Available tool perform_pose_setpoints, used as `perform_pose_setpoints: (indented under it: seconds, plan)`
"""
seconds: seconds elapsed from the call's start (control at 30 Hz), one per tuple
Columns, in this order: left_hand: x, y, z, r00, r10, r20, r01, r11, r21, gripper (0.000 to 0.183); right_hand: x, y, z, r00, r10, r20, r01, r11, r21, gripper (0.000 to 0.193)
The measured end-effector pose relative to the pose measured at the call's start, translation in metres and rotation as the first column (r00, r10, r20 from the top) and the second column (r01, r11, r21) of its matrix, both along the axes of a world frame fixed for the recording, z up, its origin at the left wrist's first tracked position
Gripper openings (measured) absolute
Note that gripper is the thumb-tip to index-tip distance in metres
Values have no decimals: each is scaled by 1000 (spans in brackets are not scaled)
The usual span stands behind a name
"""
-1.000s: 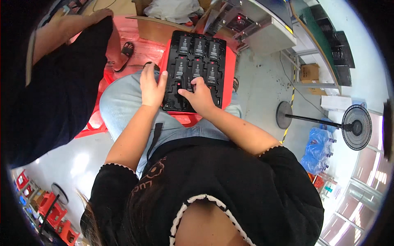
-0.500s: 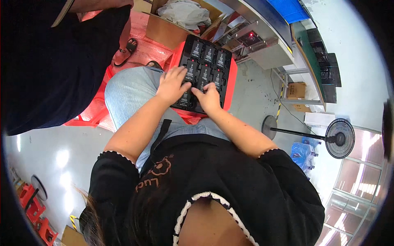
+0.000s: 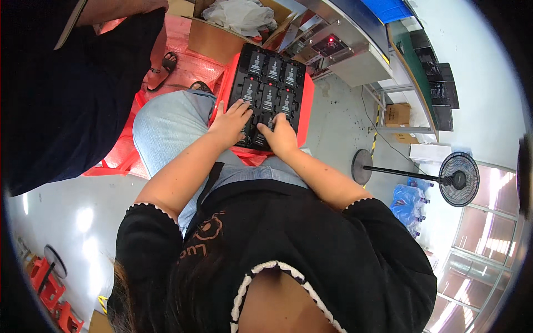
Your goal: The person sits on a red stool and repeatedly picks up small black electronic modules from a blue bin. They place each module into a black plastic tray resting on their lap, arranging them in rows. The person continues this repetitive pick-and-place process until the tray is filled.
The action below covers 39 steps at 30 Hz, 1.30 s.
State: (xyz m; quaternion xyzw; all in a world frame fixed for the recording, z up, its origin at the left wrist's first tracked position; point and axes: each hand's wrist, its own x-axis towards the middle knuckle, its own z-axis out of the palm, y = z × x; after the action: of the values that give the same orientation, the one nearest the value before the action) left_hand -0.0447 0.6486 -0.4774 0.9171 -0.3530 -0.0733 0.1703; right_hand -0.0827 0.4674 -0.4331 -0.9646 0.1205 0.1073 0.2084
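A black tray (image 3: 301, 91) holds rows of small black blocks with printed labels, such as a middle-row block (image 3: 270, 97). Small red lights glow between some of them. My left hand (image 3: 226, 126) lies over the tray's near left part, fingers spread and resting on the blocks there. At the near middle, my right hand (image 3: 282, 136) has its thumb and curled fingers around a black block (image 3: 267, 120). That block is partly covered by the hand, so its lower part is hard to make out.
Beneath the tray is a red plastic stool (image 3: 306, 111). Beyond it stands a cardboard box (image 3: 214, 41) with clear plastic inside. Another person (image 3: 83, 105) in dark clothes is close on the left. A metal machine (image 3: 355, 61) and a standing fan (image 3: 458, 179) are to the right.
My left hand has drawn back toward me over the tray, from the middle row to the nearer blocks. My right hand has shifted slightly nearer. The whole view has moved a little.
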Motion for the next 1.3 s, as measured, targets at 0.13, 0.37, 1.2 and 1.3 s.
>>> perform_pose_setpoints:
  seconds: [0.13, 0.37, 1.2, 1.3]
  plan:
    - [-4, -11, 6, 994, -90, 54, 95, 990, -107, 76, -14, -35, 2, 994, -37, 102, 40, 999, -28, 56]
    - [-18, -42, -9, 981, -179, 69, 180, 984, -12, 66, -31, -50, -15, 996, -84, 39, 87, 993, -75, 48]
    - [-18, -19, 6, 995, 101, 4, -99, 971, 219, 78, -5, -107, -34, 953, -36, 300, 20, 998, 55, 41]
    - [-17, -21, 3, 988, 153, -28, -136, 936, 323, 79, -26, -101, -57, 936, -134, 325, 136, 991, 19, 49]
